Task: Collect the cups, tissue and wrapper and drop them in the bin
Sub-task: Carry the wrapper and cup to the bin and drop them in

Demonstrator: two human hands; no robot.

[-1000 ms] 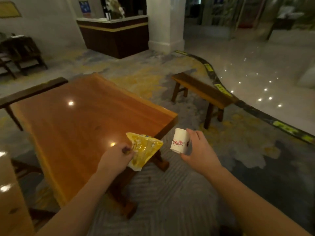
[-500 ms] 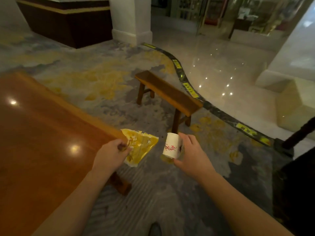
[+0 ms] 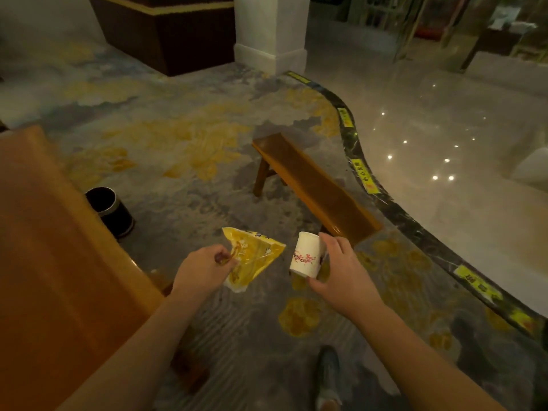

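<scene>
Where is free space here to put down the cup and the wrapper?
The wooden table top beside the left hand looks bare. The bench seat is bare too. Carpet between bin and bench lies open. Only the hands are occupied.

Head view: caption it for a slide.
Left hand holds yellow wrapper, right hand a white cup; black bin ahead.

Floor here is a grey carpet (image 3: 184, 179) with big yellow blotches, meeting shiny pale tile (image 3: 444, 161) along a dark curved strip (image 3: 394, 206). On the carpet: a small black bin (image 3: 109, 210) right beside the orange wooden table (image 3: 56, 262), plus a low wooden bench (image 3: 314, 185) near the strip.
</scene>
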